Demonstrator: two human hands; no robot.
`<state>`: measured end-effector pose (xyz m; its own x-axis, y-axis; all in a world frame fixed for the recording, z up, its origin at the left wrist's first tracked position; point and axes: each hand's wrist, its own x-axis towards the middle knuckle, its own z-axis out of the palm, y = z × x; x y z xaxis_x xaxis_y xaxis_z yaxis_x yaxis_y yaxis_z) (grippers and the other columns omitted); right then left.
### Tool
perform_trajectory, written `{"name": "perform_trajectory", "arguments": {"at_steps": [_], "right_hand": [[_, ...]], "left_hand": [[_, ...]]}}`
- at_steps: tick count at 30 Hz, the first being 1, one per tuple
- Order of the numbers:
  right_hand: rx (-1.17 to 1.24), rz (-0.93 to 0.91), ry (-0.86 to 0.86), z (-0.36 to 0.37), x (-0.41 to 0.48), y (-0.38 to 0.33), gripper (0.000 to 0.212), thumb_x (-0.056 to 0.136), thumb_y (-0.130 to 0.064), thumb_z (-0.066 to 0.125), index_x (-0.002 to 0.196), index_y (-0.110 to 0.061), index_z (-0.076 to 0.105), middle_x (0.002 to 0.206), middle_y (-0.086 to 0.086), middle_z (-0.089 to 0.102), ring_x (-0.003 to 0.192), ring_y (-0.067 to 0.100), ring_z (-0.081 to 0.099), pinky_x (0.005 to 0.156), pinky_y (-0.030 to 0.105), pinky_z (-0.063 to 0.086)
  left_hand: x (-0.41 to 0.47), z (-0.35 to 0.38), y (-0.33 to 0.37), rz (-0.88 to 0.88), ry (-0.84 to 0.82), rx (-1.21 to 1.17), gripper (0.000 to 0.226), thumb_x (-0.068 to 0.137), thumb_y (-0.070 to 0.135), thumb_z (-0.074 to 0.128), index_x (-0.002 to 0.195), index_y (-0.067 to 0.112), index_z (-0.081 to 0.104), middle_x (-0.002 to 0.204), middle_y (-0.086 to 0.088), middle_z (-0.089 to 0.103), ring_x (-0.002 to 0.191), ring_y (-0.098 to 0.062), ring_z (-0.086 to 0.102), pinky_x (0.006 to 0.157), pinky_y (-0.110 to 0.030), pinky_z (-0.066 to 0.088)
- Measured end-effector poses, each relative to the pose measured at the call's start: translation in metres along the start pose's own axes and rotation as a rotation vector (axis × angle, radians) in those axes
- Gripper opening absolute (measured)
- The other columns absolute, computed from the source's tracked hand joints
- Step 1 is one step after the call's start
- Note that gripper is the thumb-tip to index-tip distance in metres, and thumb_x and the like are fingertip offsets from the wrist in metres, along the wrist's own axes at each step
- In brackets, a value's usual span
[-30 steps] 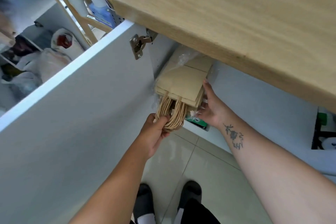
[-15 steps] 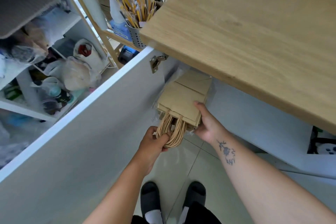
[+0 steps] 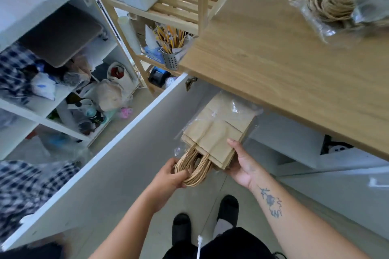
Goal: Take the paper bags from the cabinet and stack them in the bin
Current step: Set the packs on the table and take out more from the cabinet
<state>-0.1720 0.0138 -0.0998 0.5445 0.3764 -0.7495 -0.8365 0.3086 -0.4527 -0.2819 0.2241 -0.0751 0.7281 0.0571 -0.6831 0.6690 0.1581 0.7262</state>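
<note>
A flat bundle of brown paper bags [image 3: 219, 130] in clear plastic wrap sticks out from the cabinet under the wooden worktop [image 3: 273, 59]. My left hand [image 3: 170, 174] grips the twisted paper handles [image 3: 193, 166] at the bundle's near end. At the right edge of the bundle my right hand [image 3: 242, 164] holds it, thumb on top and fingers beneath. The far end of the bundle is hidden under the worktop. No bin is in view.
The open white cabinet door [image 3: 117, 164] stands close on my left. On the worktop at the upper right lies another plastic-wrapped bundle with twine handles [image 3: 334, 4]. Wooden shelving [image 3: 168, 12] and a cluttered white shelf unit [image 3: 52, 90] fill the left. My feet [image 3: 206, 216] are on the tiled floor.
Both hands have drawn the bundle further out of the cabinet toward me. The view has pulled back and up, showing more of the worktop and shelves.
</note>
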Motion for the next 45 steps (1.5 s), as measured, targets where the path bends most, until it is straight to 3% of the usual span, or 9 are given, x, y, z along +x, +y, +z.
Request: {"name": "perform_trajectory", "arguments": {"at_steps": [6,9,17,22,25,29,33,38,45], "right_hand": [[0.037,-0.069,-0.048,0.04,-0.063,0.056,0.085,0.061,-0.04,0.087,0.134,-0.014,0.052,0.122,0.018,0.067,0.117,0.04,0.059,0.089,0.054,0.053],[0.083,-0.096,0.004,0.065,-0.084,0.08,0.094,0.059,-0.039,0.09,0.139,-0.016,0.045,0.126,0.02,0.064,0.119,0.042,0.058,0.079,0.05,0.056],[0.093,-0.274,-0.068,0.11,-0.12,0.077,0.089,0.062,-0.033,0.09,0.136,-0.025,0.043,0.125,0.017,0.066,0.114,0.038,0.062,0.09,0.058,0.053],[0.029,-0.358,-0.008,0.129,-0.125,0.033,0.094,0.059,-0.04,0.091,0.137,-0.018,0.043,0.122,0.017,0.067,0.112,0.039,0.063,0.07,0.046,0.056],[0.02,-0.382,0.068,0.135,-0.122,-0.003,0.101,0.052,-0.047,0.093,0.136,-0.017,0.045,0.122,0.017,0.067,0.111,0.038,0.064,0.071,0.047,0.057],[-0.014,-0.422,0.129,0.135,-0.117,-0.054,0.104,0.044,-0.057,0.091,0.132,-0.018,0.051,0.116,0.012,0.071,0.108,0.032,0.067,0.086,0.049,0.057],[-0.056,-0.44,0.159,0.122,-0.103,-0.112,0.104,0.037,-0.059,0.092,0.126,-0.016,0.057,0.109,0.012,0.074,0.102,0.03,0.069,0.076,0.04,0.058],[-0.206,-0.382,0.179,0.106,-0.064,-0.197,0.088,0.05,-0.066,0.083,0.119,-0.015,0.064,0.109,0.012,0.074,0.102,0.03,0.067,0.094,0.046,0.052],[-0.301,-0.3,0.169,0.084,0.01,-0.32,0.119,0.025,-0.071,0.085,0.127,-0.016,0.058,0.125,0.008,0.066,0.117,0.027,0.057,0.11,0.048,0.038]], "left_hand": [[-0.054,-0.057,-0.004,-0.009,-0.145,0.073,0.052,0.079,0.022,0.075,0.125,0.008,0.054,0.122,-0.03,0.06,0.117,-0.049,0.054,0.103,-0.062,0.04],[-0.079,-0.083,-0.002,0.016,-0.204,0.065,0.052,0.082,0.016,0.073,0.128,0.006,0.052,0.124,-0.031,0.059,0.117,-0.049,0.054,0.104,-0.061,0.041],[-0.111,-0.109,0.024,0.165,-0.272,0.012,0.063,0.07,0.025,0.086,0.123,0.006,0.058,0.122,-0.035,0.058,0.103,-0.037,0.062,0.092,-0.05,0.047],[-0.109,-0.096,0.066,0.266,-0.289,0.022,0.058,0.075,0.024,0.079,0.125,0.007,0.056,0.117,-0.028,0.063,0.099,-0.035,0.062,0.091,-0.055,0.047],[-0.104,-0.075,0.096,0.315,-0.293,0.046,0.053,0.077,0.023,0.075,0.123,0.005,0.056,0.097,-0.015,0.065,0.08,-0.023,0.058,0.069,-0.036,0.048],[-0.084,-0.038,0.131,0.347,-0.278,0.015,0.035,0.09,0.014,0.067,0.121,0.004,0.055,0.092,-0.011,0.065,0.076,-0.02,0.056,0.066,-0.033,0.047],[-0.055,0.005,0.163,0.337,-0.233,-0.01,0.022,0.096,0.009,0.059,0.117,0.002,0.054,0.085,-0.01,0.07,0.07,-0.019,0.06,0.063,-0.031,0.048],[0.005,0.052,0.211,0.264,-0.157,-0.062,0.027,0.095,0.01,0.061,0.117,-0.002,0.052,0.086,-0.015,0.068,0.064,-0.019,0.059,0.059,-0.03,0.049],[0.096,0.117,0.272,0.186,-0.019,-0.183,0.024,0.096,0.009,0.058,0.117,0.0,0.056,0.083,-0.016,0.068,0.061,-0.02,0.06,0.053,-0.028,0.051]]}}
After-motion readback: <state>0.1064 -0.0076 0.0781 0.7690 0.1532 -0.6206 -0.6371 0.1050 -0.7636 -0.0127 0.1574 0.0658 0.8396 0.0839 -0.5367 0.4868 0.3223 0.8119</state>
